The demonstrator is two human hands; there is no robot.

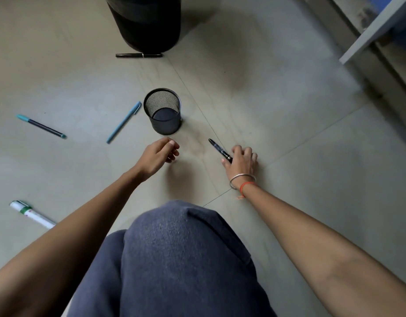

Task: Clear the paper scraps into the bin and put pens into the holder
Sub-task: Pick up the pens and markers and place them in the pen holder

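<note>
- We see the right hand (pixel 242 162) low on the floor (pixel 277 99), its fingers (pixel 243 151) curled round the near end of a dark marbled pen (pixel 218 148); the far end points up-left.
- The left hand (pixel 160 156) hovers just in front of the mesh holder (pixel 164 126), fingers loosely curled, with nothing in them.
- The holder stands upright, and we can make out no pens inside it.
- A light blue pen (pixel 124 121) lies just left of the holder.
- A teal-capped pen (pixel 40 126) lies further left, well apart from it.
- A black pen (pixel 139 55) lies against the foot of the black bin (pixel 147 26).
- A white marker (pixel 31 213) with a green band lies at the near left, beside the left forearm.
</note>
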